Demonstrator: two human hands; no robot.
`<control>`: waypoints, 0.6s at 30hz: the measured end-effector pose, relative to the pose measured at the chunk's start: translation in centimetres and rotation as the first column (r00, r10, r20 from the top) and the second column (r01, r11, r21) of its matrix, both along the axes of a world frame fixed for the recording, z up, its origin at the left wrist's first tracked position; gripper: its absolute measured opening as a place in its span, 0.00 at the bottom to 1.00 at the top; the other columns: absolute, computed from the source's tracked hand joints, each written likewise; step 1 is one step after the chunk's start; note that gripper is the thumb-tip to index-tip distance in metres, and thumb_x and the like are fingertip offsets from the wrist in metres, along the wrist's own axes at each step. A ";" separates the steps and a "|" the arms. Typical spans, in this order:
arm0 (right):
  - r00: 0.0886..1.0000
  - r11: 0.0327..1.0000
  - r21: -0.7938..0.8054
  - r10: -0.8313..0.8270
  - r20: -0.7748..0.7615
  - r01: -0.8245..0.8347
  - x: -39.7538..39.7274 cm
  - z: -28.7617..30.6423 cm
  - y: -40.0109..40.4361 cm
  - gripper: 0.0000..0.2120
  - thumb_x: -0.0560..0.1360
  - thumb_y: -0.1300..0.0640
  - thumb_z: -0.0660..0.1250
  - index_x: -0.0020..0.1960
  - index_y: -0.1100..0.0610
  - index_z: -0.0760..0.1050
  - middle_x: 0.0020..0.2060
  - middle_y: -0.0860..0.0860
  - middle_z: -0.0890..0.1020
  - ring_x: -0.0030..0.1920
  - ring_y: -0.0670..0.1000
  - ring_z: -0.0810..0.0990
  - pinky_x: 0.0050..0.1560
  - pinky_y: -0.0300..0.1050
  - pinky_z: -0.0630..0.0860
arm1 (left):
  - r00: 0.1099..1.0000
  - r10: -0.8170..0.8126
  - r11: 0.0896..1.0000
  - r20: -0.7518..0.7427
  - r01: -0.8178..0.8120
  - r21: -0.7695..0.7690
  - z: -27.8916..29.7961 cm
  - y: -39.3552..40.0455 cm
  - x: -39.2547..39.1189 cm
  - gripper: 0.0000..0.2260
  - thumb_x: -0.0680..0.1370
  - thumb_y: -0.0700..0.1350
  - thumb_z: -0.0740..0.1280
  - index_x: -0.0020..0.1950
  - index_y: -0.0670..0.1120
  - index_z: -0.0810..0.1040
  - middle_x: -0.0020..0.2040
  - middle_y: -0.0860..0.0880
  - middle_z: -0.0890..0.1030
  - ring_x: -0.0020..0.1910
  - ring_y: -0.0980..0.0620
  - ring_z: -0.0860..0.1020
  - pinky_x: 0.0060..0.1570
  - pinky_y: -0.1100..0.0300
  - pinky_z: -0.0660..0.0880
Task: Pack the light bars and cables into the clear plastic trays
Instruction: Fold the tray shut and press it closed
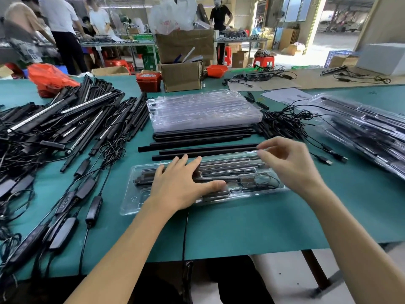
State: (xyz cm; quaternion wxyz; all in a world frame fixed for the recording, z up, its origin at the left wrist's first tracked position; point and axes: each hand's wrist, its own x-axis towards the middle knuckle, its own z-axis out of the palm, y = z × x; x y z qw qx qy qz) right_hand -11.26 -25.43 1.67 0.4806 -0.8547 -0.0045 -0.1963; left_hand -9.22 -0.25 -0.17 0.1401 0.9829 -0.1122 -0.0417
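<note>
A clear plastic tray lies on the green table in front of me, holding black light bars and a coiled cable. My left hand rests flat on the bars in the tray with straight fingers. My right hand hovers over the tray's right end, fingers loosely curled around the raised clear edge; whether it grips that edge I cannot tell. Loose black bars lie just behind the tray. A stack of empty clear trays sits farther back.
A big heap of light bars with cables and controllers fills the left side. Packed trays are stacked at the right, with tangled cables beside them. Cardboard boxes and red bins stand at the back; several people work at far tables.
</note>
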 end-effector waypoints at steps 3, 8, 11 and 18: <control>0.993 0.989 0.111 0.107 -0.043 -0.102 0.5 -1.5 1.3 0.02 0.77 0.60 0.71 0.46 0.55 0.82 0.32 0.54 0.81 0.31 0.47 0.76 0.32 0.39 0.76 | 0.998 0.018 0.985 -0.066 -0.029 -0.170 0.9 1.4 0.2 0.42 0.69 0.78 0.59 0.79 0.61 0.59 0.81 0.52 0.55 0.80 0.50 0.54 0.77 0.45 0.52; 0.996 0.997 0.076 -0.001 -0.094 0.009 1.1 -2.6 0.6 0.09 0.78 0.62 0.67 0.43 0.52 0.82 0.29 0.48 0.82 0.29 0.43 0.78 0.31 0.35 0.75 | 0.987 0.156 0.972 -0.046 -0.145 0.186 -0.3 2.1 -0.1 0.44 0.64 0.84 0.41 0.78 0.69 0.43 0.82 0.47 0.43 0.80 0.42 0.38 0.75 0.40 0.36; 0.987 1.000 0.016 -0.010 -0.159 0.013 1.3 -2.0 1.0 0.08 0.77 0.58 0.67 0.41 0.51 0.81 0.29 0.48 0.82 0.28 0.44 0.77 0.29 0.37 0.73 | 0.989 0.149 0.983 -0.003 -0.148 0.110 -1.4 1.8 -0.6 0.47 0.61 0.85 0.35 0.78 0.70 0.40 0.82 0.46 0.41 0.80 0.39 0.38 0.75 0.37 0.37; 0.976 0.956 -0.268 0.066 -0.207 -0.121 1.5 0.0 4.3 0.12 0.73 0.50 0.73 0.55 0.50 0.79 0.51 0.50 0.80 0.54 0.49 0.76 0.54 0.45 0.73 | 0.982 0.164 0.981 -0.089 -0.153 0.117 -0.9 1.6 -0.1 0.56 0.50 0.89 0.42 0.76 0.72 0.38 0.82 0.47 0.37 0.79 0.39 0.35 0.73 0.36 0.34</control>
